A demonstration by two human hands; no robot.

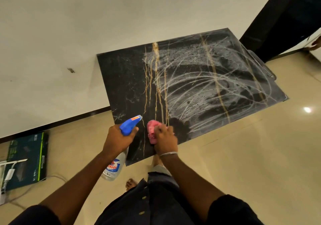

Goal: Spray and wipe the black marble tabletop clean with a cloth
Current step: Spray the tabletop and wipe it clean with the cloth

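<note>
Wiping is underway: the right hand [165,138] grasps the pink cloth [152,131] on the black marble table [125,86] near edge; left hand [118,139] grips the spray bottle [121,148]. Next, sweep right across the streaked foam [208,79].

Black marble tabletop [125,79] with gold and white veins, smooth; its half toward three o'clock is filmed with whitish, foamy streaks and looks dull; a crumpled pink cloth [151,129], soft-looking, lies on the stone; the spray bottle [114,165] is clear plastic with a blue plastic trigger head; beige floor tiles [243,155] are glossy, mirroring a light; the wall [69,25] is matt cream.
</note>
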